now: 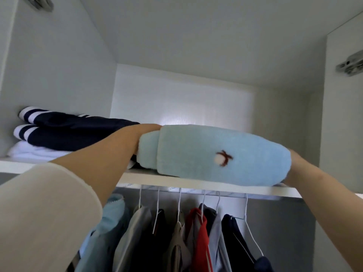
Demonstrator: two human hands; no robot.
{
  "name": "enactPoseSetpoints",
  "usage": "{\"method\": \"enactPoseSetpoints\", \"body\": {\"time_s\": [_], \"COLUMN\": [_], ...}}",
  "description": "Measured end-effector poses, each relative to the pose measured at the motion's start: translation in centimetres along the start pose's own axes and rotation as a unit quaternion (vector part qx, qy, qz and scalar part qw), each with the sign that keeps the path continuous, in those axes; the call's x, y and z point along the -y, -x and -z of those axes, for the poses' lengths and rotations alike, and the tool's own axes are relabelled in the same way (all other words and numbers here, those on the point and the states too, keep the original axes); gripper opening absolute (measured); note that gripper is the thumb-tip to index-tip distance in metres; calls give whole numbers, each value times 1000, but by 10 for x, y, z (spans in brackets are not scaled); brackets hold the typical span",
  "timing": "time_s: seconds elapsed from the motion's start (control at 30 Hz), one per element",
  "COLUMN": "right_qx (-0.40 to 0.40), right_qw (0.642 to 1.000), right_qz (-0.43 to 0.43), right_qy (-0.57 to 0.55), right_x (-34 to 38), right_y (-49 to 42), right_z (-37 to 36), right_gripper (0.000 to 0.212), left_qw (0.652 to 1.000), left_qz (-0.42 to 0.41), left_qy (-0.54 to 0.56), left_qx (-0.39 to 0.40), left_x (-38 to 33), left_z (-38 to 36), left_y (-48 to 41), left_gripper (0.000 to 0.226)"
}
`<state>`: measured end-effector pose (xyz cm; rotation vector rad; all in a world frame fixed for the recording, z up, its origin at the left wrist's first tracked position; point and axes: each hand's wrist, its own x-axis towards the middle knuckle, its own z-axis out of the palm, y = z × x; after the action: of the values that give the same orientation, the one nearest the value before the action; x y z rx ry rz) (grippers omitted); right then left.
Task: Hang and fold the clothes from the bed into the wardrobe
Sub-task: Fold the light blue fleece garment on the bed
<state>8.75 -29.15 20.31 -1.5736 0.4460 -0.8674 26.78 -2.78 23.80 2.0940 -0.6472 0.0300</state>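
Wardrobe top shelf (157,179): folded light-blue fleece (216,154) half on. Left hand (147,131) at its 9 o'clock, right hand (296,163) at 3 o'clock; fingers hidden, grip unclear. Slide in level, clear of navy stack (78,132).

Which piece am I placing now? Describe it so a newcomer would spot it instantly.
Look at the wardrobe's top shelf, above the hung clothes. Right of the navy-and-white folded stack is a folded fluffy bundle between the left hand and right hand. On that shelf only it is pale blue, with a small white-and-red embroidered mark.
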Motion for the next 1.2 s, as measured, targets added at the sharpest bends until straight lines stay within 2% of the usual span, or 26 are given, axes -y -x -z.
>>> {"method": "enactPoseSetpoints", "body": {"time_s": [0.07, 0.13, 0.17, 0.23, 0.3, 0.33, 0.43, 0.5, 0.53, 0.87, 1.2], "right_qx": [-13, 3, 29, 68, 80, 83, 100, 88, 82, 106, 99], "right_qw": [999, 997, 995, 983, 954, 933, 858, 835, 838, 864, 870], "right_qz": [38, 75, 91, 167, 280, 328, 417, 424, 416, 338, 357], "right_qy": [15, -5, -4, 13, 75, 123, 283, 339, 344, 357, 326], "right_x": [2, 7, 8, 9, 6, 4, -3, -6, -6, -19, -35], "right_y": [1, 5, 7, 16, 33, 43, 57, 50, 46, 0, -7], "right_z": [1, 2, 3, 7, 12, 12, 4, -6, -11, -46, -54], "right_gripper": [26, 30, 36, 35, 28, 32, 50, 58, 62, 60, 53], "left_qw": [992, 982, 981, 991, 980, 965, 906, 861, 849, 854, 867], "left_qz": [-32, -50, -60, -90, -187, -250, -359, -380, -374, -312, -321], "left_qy": [-121, -184, -186, -100, -51, -70, -224, -335, -367, -399, -349], "left_qx": [-11, 7, 8, -7, -35, -39, 1, -33, -59, -123, -152], "left_x": [-4, -13, -20, -34, -38, -38, -31, -22, -20, -1, 17], "left_z": [1, 4, 5, 4, 0, -4, -25, -37, -40, -59, -60], "left_y": [-8, -7, -2, 13, 31, 44, 79, 78, 71, 30, 28], "left_gripper": [21, 19, 20, 30, 39, 42, 70, 83, 86, 77, 73]}}
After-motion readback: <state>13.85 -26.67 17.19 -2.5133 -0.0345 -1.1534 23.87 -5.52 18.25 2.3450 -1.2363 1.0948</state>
